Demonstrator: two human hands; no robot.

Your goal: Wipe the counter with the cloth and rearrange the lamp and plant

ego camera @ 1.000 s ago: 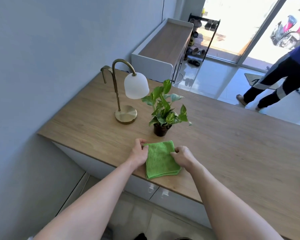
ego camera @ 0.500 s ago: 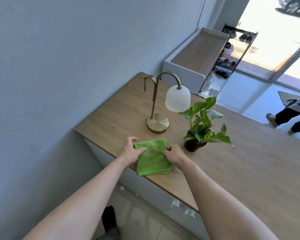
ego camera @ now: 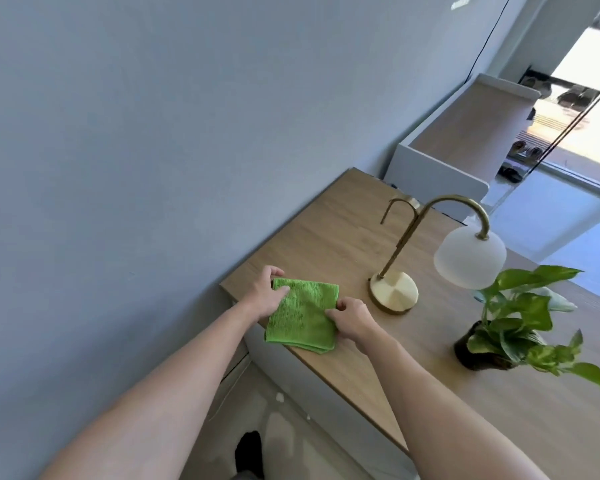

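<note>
Folded green microfibre cloth lies at the wooden counter's near-left corner; your left hand and right hand pinch its 2 edges. Press flat, wipe rightward, stopping short of the brass lamp.

No text, label, brand, number or sign can be read anywhere in the view. A small pale mark on the wall at the top right of the frame is too blurred to tell whether it carries any writing.
</note>
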